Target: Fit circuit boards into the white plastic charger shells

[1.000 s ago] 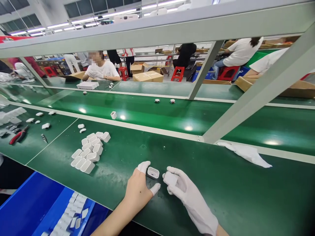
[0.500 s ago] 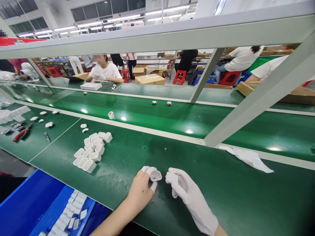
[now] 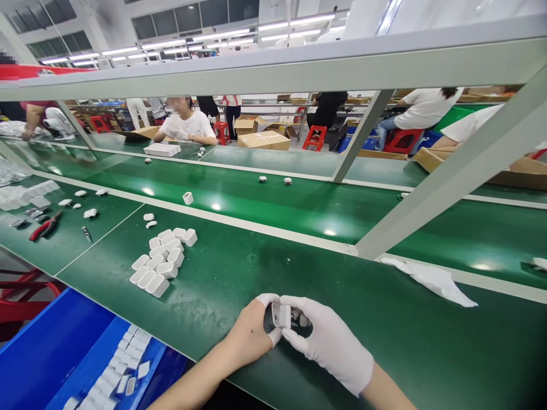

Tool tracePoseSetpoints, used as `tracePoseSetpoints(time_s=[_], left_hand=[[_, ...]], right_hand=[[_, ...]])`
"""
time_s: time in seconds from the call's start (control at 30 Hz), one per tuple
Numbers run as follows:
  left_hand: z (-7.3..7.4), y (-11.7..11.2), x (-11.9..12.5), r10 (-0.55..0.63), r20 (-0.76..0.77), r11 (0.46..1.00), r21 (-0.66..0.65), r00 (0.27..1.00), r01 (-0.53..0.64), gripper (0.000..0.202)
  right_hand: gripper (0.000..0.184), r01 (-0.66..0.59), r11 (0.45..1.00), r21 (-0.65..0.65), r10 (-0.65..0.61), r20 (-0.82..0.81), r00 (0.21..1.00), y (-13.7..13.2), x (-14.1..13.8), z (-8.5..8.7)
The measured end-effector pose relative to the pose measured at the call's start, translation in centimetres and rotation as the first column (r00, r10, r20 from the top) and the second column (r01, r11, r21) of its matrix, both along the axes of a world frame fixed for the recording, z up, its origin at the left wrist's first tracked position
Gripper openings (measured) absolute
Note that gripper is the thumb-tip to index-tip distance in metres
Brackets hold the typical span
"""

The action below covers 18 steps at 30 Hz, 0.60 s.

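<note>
My left hand [image 3: 251, 329], with white covers on some fingertips, grips a small hollow white plastic shell [image 3: 275, 315] between thumb and fingers. Its opening faces right. My right hand [image 3: 331, 340], in a white glove, pinches a white plastic part [image 3: 285, 317] with dark, shiny detail on its right side. The two pieces meet edge to edge above the green bench; how far one sits inside the other is unclear. To the left, several similar white shells [image 3: 156, 286] stand grouped with openings up.
A green conveyor [image 3: 239, 196] runs behind the bench, carrying a few small white pieces. Red-handled pliers [image 3: 46, 226] lie at far left. A blue bin [image 3: 79, 336] with white shells sits below left. A white cloth [image 3: 431, 280] lies right. A co-worker [image 3: 188, 124] sits opposite.
My hands have come together, bringing the white part in my right hand up against the shell in my left. Pieces on the conveyor have shifted slightly left.
</note>
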<state>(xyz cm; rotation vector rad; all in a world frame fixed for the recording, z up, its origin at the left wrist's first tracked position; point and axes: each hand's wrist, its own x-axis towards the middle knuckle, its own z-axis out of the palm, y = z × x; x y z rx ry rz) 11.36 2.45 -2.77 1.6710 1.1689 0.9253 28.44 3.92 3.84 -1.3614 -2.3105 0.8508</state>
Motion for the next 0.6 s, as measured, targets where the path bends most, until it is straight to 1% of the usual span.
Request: tracePoseSetpoints(time_s=[0.1,0.2,0.3,0.4,0.5,0.6], left_hand=[[-0.1,0.1,-0.5,-0.046,0.104,0.997,-0.055,0.993,0.052,0.052],[-0.3,0.2,-0.6,-0.053,0.183,0.994,-0.084,0.982,0.069,0.061],[-0.3,0.3,-0.6,-0.054,0.19,0.993,-0.097,0.98,0.074,0.064],[-0.1,0.3,-0.7,-0.076,0.199,0.99,-0.102,0.977,0.098,0.065],[0.1,0.3,-0.8,-0.09,0.212,0.989,-0.094,0.973,0.112,0.063],[0.0,0.2,-0.8,-0.07,0.191,0.987,-0.127,0.979,0.095,0.066]], right_hand=[[0.031,-0.031,0.999,0.036,0.029,0.04,0.999,0.5,-0.3,-0.1],[0.036,-0.049,0.996,0.081,0.044,0.057,0.997,0.8,-0.2,-0.6],[0.039,-0.07,0.989,0.127,0.07,0.006,0.998,0.9,-0.1,-1.1],[0.04,-0.091,0.987,0.132,0.099,-0.06,0.993,0.8,0.0,-1.2],[0.042,-0.064,0.992,0.108,0.073,-0.083,0.994,0.6,-0.1,-1.2],[0.042,-0.039,0.994,0.1,0.046,-0.061,0.997,0.4,-0.3,-1.3]])
